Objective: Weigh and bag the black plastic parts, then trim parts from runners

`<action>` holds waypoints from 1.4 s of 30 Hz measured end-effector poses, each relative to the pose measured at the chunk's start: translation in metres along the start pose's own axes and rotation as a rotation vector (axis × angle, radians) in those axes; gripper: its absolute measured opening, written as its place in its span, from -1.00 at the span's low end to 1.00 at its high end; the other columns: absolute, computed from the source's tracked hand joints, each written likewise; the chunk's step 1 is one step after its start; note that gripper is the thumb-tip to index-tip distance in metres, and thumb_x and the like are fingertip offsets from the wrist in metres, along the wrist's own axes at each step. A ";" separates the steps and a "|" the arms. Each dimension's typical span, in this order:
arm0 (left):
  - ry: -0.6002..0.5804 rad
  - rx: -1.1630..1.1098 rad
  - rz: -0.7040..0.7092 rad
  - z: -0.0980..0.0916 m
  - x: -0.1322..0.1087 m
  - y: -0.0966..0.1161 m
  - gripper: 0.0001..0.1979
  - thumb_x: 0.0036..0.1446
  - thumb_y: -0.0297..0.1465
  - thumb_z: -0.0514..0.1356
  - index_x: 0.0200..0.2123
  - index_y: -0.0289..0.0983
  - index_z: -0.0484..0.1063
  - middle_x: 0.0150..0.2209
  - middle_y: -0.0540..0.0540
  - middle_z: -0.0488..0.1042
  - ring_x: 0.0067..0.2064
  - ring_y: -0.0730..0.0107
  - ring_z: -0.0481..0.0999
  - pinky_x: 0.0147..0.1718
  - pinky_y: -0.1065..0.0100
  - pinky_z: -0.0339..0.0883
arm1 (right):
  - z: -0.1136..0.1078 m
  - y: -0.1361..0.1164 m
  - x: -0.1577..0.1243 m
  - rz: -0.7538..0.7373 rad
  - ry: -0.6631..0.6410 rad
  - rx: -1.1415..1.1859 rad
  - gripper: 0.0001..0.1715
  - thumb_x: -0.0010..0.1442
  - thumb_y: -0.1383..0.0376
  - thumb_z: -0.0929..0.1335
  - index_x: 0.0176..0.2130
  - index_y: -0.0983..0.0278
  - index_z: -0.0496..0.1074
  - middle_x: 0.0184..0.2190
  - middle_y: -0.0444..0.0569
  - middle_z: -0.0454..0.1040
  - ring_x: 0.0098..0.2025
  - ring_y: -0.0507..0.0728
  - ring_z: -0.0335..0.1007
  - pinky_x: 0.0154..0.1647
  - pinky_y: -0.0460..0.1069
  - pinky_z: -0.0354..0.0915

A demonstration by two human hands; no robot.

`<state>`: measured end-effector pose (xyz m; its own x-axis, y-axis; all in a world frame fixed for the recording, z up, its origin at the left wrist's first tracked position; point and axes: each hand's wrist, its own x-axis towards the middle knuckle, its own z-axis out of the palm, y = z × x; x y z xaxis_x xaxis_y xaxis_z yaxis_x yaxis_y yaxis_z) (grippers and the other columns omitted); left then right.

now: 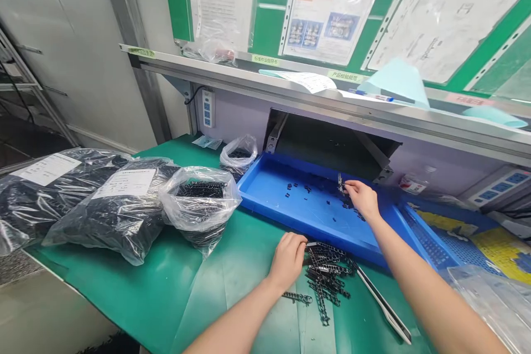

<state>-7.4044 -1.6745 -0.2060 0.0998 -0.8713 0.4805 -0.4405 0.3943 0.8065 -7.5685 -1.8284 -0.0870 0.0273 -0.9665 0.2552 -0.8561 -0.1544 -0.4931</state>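
Over the blue tray, my right hand pinches a narrow black plastic strip, held roughly upright. Small black pieces lie scattered on the tray's floor. My left hand rests on the green table in front of the tray, its fingers curled closed at the end of a black plastic strip. That strip lies at the edge of a pile of ladder-like black strips. Another strip lies below my left wrist. The left fingertips are partly hidden.
Beside the pile lies a long white-and-black tool. Bags of black parts and an open bag stand left; a smaller bag sits behind. A blue perforated basket and clear plastic trays are right. A shelf overhangs the back.
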 end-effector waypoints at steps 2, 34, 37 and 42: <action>0.003 -0.222 -0.163 0.000 0.003 0.001 -0.81 0.11 -0.34 0.00 -0.33 -0.27 0.37 -0.35 -0.13 0.41 -0.30 0.32 0.37 -0.30 0.30 0.25 | -0.002 -0.013 -0.028 -0.015 0.005 0.149 -0.59 0.19 0.31 0.11 -0.03 0.44 0.26 -0.25 0.12 0.46 -0.21 0.09 0.40 -0.25 -0.07 0.29; -0.443 -1.049 -0.717 0.002 -0.030 0.037 -0.66 -0.22 -0.31 0.33 -0.48 -0.35 0.24 -0.56 -0.01 0.38 -0.55 0.51 0.40 -0.53 0.48 0.20 | 0.061 0.040 -0.215 -0.003 -0.026 0.971 -0.62 -0.05 0.03 0.36 -0.39 0.28 0.52 -0.60 0.02 0.46 -0.58 0.12 0.38 -0.47 -0.02 0.39; -0.360 -1.073 -0.741 -0.002 -0.025 0.035 -0.75 -0.18 -0.39 0.23 -0.45 -0.30 0.19 -0.50 0.02 0.37 -0.54 0.50 0.41 -0.56 0.45 0.22 | 0.060 0.036 -0.214 -0.050 -0.052 0.862 -0.59 0.01 0.01 0.31 -0.50 0.28 0.51 -0.59 0.03 0.46 -0.52 0.14 0.41 -0.43 -0.02 0.39; -0.333 -1.114 -0.770 -0.012 -0.015 0.033 -0.80 -0.21 -0.42 0.16 -0.46 -0.27 0.16 -0.60 0.11 0.27 -0.70 0.64 0.21 -0.70 0.52 -0.02 | 0.055 0.031 -0.215 -0.252 -0.108 0.652 -0.48 0.14 0.04 0.18 -0.61 0.27 0.44 -0.50 0.05 0.48 -0.40 0.14 0.41 -0.41 -0.06 0.34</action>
<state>-7.4098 -1.6449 -0.1831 -0.2939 -0.9387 -0.1805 0.5763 -0.3246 0.7500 -7.5726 -1.6367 -0.2031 0.2639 -0.8951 0.3595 -0.3346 -0.4345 -0.8362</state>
